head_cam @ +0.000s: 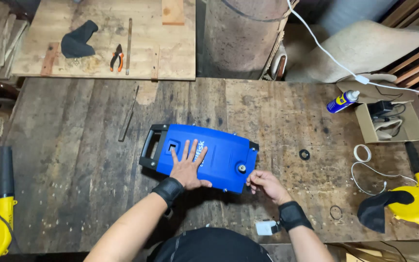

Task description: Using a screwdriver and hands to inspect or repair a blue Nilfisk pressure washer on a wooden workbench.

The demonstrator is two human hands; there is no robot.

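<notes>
Both wrists wear black bands, and while the left hand (pixel 188 166) lies flat and open on the blue machine housing (pixel 204 156), the right hand (pixel 266 185) pinches its near corner, where I think steady downward pressure prevents slipping on the wooden table (pixel 73 160).

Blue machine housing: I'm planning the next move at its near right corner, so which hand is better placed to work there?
Right, probably. The right hand has its fingers at the near right corner of the blue housing, while the left hand lies flat on top, steadying it.
</notes>
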